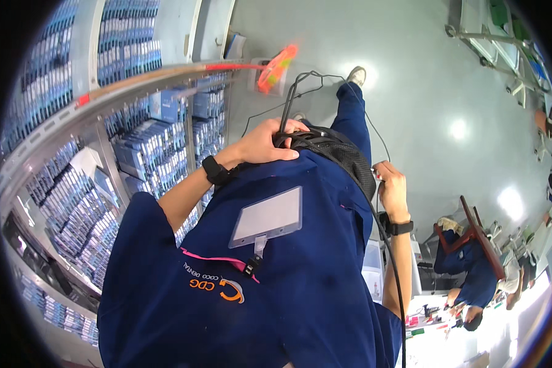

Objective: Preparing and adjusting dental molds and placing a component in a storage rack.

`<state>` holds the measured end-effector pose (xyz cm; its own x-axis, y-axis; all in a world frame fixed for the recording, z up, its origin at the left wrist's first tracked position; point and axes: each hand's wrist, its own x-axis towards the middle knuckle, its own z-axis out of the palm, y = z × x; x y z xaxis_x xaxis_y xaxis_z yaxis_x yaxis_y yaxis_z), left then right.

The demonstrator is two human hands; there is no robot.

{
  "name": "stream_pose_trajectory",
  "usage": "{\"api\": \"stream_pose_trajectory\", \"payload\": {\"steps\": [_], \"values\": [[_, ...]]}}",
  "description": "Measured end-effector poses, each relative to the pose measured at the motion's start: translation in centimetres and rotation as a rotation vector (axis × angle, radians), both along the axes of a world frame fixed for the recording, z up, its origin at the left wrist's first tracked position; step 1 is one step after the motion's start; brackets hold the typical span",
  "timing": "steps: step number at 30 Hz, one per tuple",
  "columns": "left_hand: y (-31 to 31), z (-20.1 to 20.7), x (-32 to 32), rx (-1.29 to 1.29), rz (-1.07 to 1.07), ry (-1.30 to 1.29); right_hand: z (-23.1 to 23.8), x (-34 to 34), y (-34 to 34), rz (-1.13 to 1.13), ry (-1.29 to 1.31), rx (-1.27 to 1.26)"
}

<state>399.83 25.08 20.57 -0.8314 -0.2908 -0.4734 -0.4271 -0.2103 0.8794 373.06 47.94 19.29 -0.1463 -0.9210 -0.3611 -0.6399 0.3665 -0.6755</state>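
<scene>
At my waist, my left hand (267,142) is closed around loops of black cable (288,104), its thumb pointing right. The loops rise in front of it and gather against a black mesh bag (343,156) worn across my front. My right hand (392,187) hangs beside my right hip with curled fingers, pinching a thin black cable (381,142) that trails over the floor. Both wrists carry black bands. A clear badge holder (268,216) with a white card lies against my dark blue shirt. A thicker black cable (394,264) runs down past my right forearm.
Tall shelves (104,141) packed with blue and white boxes line my left. A long pole (159,76) with an orange head (277,69) crosses before them. Wheeled metal frames (490,43) stand far right. A seated person (472,276) works at a bench behind right, beside a brown chair (481,239).
</scene>
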Motion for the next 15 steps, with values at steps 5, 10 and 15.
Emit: {"api": "stream_pose_trajectory", "payload": {"steps": [5,10,15], "values": [[-5.1,3.5,-9.1,-0.124,-0.029,0.01,2.3,-11.8,-10.5,-0.205,-0.053,0.134],[-9.4,6.4,-17.6,-0.177,-0.033,-0.084,2.8,-15.3,-23.6,0.035,-0.22,0.075],[-16.5,5.6,-23.5,-0.144,0.011,-0.066,0.8,-20.8,-32.8,0.048,-0.252,0.069]]}}
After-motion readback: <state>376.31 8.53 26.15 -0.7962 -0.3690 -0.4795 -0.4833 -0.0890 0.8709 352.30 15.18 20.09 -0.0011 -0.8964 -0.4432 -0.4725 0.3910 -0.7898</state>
